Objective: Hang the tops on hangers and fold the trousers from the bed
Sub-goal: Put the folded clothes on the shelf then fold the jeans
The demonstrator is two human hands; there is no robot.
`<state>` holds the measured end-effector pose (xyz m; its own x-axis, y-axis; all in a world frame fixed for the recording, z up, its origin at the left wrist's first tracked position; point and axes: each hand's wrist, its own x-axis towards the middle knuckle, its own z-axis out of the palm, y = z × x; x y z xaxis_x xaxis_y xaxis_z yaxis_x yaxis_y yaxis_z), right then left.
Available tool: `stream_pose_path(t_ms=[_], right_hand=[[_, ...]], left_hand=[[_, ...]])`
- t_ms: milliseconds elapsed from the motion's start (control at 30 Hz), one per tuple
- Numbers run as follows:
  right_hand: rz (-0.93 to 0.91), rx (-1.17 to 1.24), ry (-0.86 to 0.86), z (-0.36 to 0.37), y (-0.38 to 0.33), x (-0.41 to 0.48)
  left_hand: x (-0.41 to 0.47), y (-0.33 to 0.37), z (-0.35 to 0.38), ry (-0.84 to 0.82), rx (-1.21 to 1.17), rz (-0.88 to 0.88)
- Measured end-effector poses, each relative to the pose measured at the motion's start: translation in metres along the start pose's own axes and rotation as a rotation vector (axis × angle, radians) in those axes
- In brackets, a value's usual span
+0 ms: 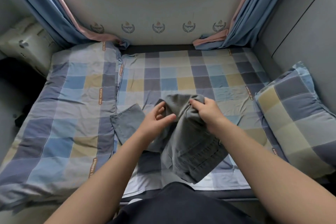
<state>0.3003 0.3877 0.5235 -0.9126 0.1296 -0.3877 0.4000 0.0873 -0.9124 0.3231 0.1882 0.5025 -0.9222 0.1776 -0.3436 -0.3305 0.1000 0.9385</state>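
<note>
1. The grey trousers (189,138) lie bunched near the middle of the checked bed (181,71), with one leg end spread flat towards 9 o'clock.
2. The right hand (207,112) is clenched on a raised fold of the trousers, lifting it off the sheet.
3. The left hand (156,120) sits just at 9 o'clock of that fold, fingers loose and spread, tips brushing the cloth without gripping.
4. A checked pillow (294,114) rests at 3 o'clock; a folded quilt (69,107) covers the 9 o'clock side.
</note>
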Motion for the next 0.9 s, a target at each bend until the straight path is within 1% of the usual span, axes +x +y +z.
stream_pose_path(t_ms=[100, 133, 167, 200, 267, 333, 467, 567, 633, 700, 767, 800, 900], right_hand=[[0.135, 0.395, 0.025, 0.006, -0.023, 0.002], [0.177, 0.52, 0.021, 0.007, -0.031, 0.0], [0.222, 0.616, 0.005, 0.007, -0.038, -0.002], [0.264, 0.683, -0.03, 0.007, -0.044, -0.005], [0.306, 0.77, -0.107, 0.007, -0.054, -0.013], [0.305, 0.828, -0.127, 0.008, -0.059, -0.017], [0.307, 0.97, -0.048, 0.004, -0.062, -0.018], [0.306, 1.049, 0.04, -0.007, -0.054, -0.013], [0.271, 0.967, 0.069, -0.019, -0.044, -0.006], [0.198, 0.725, 0.071, -0.032, -0.031, 0.0], [0.09, 0.394, 0.041, -0.039, -0.016, -0.005], [0.005, 0.206, -0.003, -0.04, -0.008, -0.012], [-0.303, -0.38, -0.251, -0.025, 0.02, -0.035]], left_hand=[[-0.015, -0.022, 0.013, -0.201, 0.127, 0.021], [-0.019, -0.028, 0.019, -0.248, 0.166, 0.046], [-0.021, -0.034, 0.025, -0.254, 0.204, 0.081], [-0.021, -0.039, 0.031, -0.212, 0.251, 0.126], [-0.019, -0.045, 0.039, -0.065, 0.381, 0.187], [-0.018, -0.048, 0.041, 0.057, 0.484, 0.154], [-0.013, -0.06, 0.026, 0.195, 0.484, 0.1], [-0.001, -0.056, 0.01, 0.206, 0.435, 0.073], [0.003, -0.044, 0.002, 0.211, 0.372, 0.085], [0.005, -0.03, -0.004, 0.231, 0.332, 0.134], [0.006, -0.017, -0.008, 0.241, 0.299, 0.184], [0.006, -0.011, -0.009, 0.238, 0.282, 0.2], [0.008, 0.005, -0.01, 0.195, 0.279, 0.193]])
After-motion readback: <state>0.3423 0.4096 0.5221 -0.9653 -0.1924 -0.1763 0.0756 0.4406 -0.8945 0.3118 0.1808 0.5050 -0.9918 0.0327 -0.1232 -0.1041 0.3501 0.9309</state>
